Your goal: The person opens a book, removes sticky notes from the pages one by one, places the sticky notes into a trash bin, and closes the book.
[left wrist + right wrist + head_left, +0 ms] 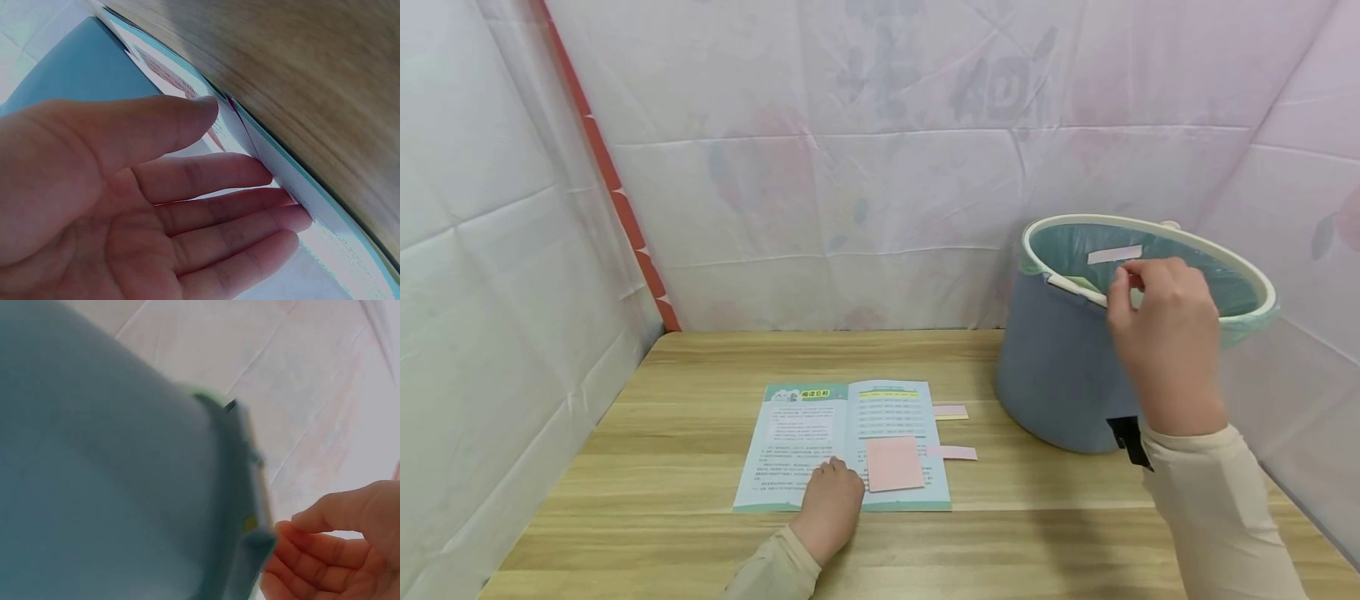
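Observation:
An open booklet (805,433) with printed pages lies on the table. My left hand (831,508) rests at its lower middle; in the left wrist view the fingers (231,225) reach out fairly straight against the page, thumb apart. A pink square sticky note pad (895,463) sits on the right page, just right of that hand. My right hand (1168,333) is raised at the near rim of a grey-blue trash bin (1060,367), fingers loosely bent and thumb near the index finger, with nothing visible between them. Beyond the fingertips, a pink paper strip (1115,254) shows against the bin's green liner (1195,275).
Two pink strips stick out past the booklet's right edge, an upper strip (951,411) with yellow below it and a lower strip (957,452). Something light green (1081,283) shows inside the bin. Pale printed curtains (850,208) enclose the wooden table (700,550).

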Demonstrator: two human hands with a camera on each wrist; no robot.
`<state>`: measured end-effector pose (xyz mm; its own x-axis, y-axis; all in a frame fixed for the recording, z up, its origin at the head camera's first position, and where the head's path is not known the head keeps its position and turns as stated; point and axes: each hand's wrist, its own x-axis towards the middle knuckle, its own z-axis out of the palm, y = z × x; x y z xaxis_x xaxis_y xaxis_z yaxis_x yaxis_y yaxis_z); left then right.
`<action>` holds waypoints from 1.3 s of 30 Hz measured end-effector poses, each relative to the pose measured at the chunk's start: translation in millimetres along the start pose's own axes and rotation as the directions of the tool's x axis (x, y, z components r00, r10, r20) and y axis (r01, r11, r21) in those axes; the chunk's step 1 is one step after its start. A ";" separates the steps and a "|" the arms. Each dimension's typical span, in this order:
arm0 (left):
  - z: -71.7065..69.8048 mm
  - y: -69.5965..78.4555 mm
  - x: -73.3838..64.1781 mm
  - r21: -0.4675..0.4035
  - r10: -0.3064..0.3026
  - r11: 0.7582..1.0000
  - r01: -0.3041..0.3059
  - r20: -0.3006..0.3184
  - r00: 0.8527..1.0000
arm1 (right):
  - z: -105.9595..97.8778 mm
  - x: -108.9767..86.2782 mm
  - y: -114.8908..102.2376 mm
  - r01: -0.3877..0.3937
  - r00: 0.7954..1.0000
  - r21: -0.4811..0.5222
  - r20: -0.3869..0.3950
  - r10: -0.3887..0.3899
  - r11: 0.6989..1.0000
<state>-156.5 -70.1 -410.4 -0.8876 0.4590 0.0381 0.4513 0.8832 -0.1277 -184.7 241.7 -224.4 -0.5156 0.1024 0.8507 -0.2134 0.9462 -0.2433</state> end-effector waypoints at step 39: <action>3.2 -0.1 2.8 0.048 0.003 0.999 -0.003 -0.005 1.000 | 118.3 -156.4 -82.9 0.757 0.326 0.310 0.583 -0.744 0.575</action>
<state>-159.3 -69.2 -413.4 -0.8858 0.4620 0.0426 0.4487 0.8764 -0.1750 -184.5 111.0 -392.4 -0.4933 -0.8495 0.1868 -0.7705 0.5265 0.3593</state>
